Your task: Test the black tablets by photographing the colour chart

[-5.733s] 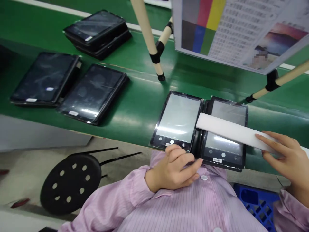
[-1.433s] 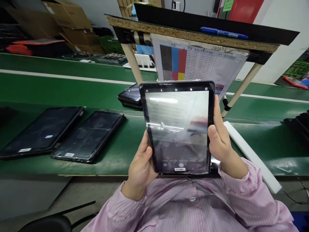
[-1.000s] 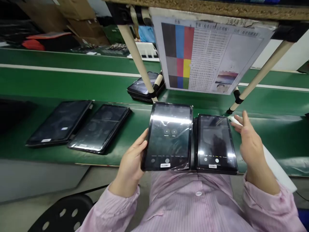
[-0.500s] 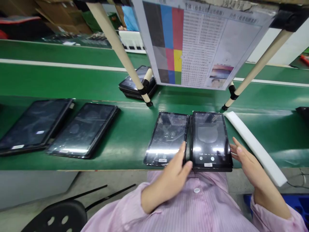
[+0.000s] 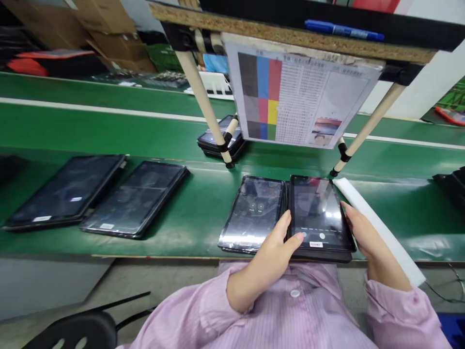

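Left hand (image 5: 268, 257) and right hand (image 5: 368, 237), apart from it half a second ago, now clasp the right tablet (image 5: 317, 206) by opposite sides at the table's (image 5: 203, 213) near edge; handling appears to have passed to it.

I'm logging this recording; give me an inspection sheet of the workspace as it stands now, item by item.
Surface: green worktop, glossy, with light reflections.
Things at hand: lit tablet between the hands; neighbouring tablet on its left.
Clutter: white bar slanting past the front edge; more tablets farther left; blue marker on the shelf.
Hands: left hand and right hand at the lit tablet's opposite sides; firmness of grip unclear.
Cables: dark cable low at right, near the bar's end.
Surroundings: printed chart below the shelf; cardboard boxes behind; black stool at lower left.
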Available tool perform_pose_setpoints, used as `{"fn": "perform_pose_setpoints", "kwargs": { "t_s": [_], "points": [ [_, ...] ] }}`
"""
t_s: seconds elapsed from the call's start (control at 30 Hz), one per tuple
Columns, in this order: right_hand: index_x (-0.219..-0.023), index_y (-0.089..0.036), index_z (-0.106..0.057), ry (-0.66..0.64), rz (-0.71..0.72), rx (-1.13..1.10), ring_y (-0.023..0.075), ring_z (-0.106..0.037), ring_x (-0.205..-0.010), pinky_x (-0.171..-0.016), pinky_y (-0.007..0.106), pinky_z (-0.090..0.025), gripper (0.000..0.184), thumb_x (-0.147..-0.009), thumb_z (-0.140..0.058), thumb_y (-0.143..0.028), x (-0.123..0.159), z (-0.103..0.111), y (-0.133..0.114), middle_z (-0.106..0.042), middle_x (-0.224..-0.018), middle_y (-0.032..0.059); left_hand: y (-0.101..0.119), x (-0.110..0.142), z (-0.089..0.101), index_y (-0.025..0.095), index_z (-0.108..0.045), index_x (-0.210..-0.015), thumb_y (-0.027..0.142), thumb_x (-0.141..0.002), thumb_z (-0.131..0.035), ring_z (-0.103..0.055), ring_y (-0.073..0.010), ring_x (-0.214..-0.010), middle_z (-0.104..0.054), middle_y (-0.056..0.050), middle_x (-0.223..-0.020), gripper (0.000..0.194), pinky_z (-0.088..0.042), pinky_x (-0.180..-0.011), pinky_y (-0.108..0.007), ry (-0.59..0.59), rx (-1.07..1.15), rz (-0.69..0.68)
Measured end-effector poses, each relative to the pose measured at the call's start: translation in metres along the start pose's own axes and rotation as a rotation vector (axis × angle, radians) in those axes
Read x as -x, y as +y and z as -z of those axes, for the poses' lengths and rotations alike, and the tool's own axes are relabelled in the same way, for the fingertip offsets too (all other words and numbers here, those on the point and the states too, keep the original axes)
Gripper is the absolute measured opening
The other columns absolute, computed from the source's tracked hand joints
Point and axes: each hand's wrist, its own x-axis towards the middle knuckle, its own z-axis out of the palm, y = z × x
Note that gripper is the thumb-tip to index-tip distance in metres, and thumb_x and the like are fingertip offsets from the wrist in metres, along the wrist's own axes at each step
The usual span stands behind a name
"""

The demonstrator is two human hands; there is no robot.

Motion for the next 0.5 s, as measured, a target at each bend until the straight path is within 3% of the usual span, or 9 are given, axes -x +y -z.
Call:
{"fn": "perform_pose_setpoints", "kwargs": {
  "t_s": [0.1,0.2,0.27,0.4,0.5],
  "points": [
    [-0.157,-0.016,-0.053,0.017,0.135,0.220,0.0289,-0.035,-0.161,-0.138,0.047,-0.018,0.080,-0.098,-0.044,-0.068,0.007,0.006,-0.002,-0.044,-0.168,0.0094,-0.001,-0.001,-0.001,0.008,-0.024,-0.169,0.046,-0.090,-0.068,-0.025,-0.0322,-0.165,-0.027,-0.023,-0.176,0.098,-0.018,-0.135,-0.052,-0.015,-0.033,0.009],
    [-0.160,-0.016,-0.051,-0.004,0.204,0.330,0.0304,-0.033,-0.162,-0.139,0.048,-0.012,0.086,-0.096,-0.045,-0.075,0.009,0.012,-0.003,-0.044,-0.168,0.0101,-0.009,-0.002,-0.002,0.011,-0.027,-0.168,0.047,-0.089,-0.073,-0.034,-0.0349,-0.161,-0.035,-0.026,-0.172,0.098,-0.025,-0.133,-0.054,0.008,0.038,0.005],
    [-0.155,-0.021,-0.057,0.017,0.208,0.220,0.0317,-0.035,-0.161,-0.138,0.049,-0.017,0.084,-0.094,-0.051,-0.077,0.005,0.011,0.001,-0.050,-0.165,0.0095,-0.015,-0.005,-0.005,0.014,-0.032,-0.165,0.045,-0.088,-0.074,-0.040,-0.0342,-0.159,-0.042,-0.025,-0.169,0.093,-0.032,-0.130,-0.052,0.070,0.149,-0.005],
    [-0.149,-0.027,-0.062,0.032,0.122,-0.115,0.0323,-0.058,-0.146,-0.122,0.053,-0.050,0.074,-0.097,-0.044,-0.077,-0.005,-0.007,0.021,-0.069,-0.147,0.0078,-0.018,-0.019,-0.013,0.021,-0.036,-0.163,0.039,-0.094,-0.068,-0.057,-0.0305,-0.147,-0.050,-0.021,-0.164,0.078,-0.045,-0.123,-0.048,0.200,0.317,0.041],
    [-0.153,-0.027,-0.056,0.091,0.108,-0.185,0.0320,-0.062,-0.142,-0.119,0.054,-0.053,0.074,-0.097,-0.047,-0.074,0.001,-0.023,0.030,-0.065,-0.151,0.0086,-0.013,-0.027,-0.012,0.022,-0.052,-0.153,0.035,-0.091,-0.073,-0.060,-0.0322,-0.142,-0.061,-0.019,-0.155,0.068,-0.044,-0.123,-0.050,0.168,0.300,0.053]
  ]
}}
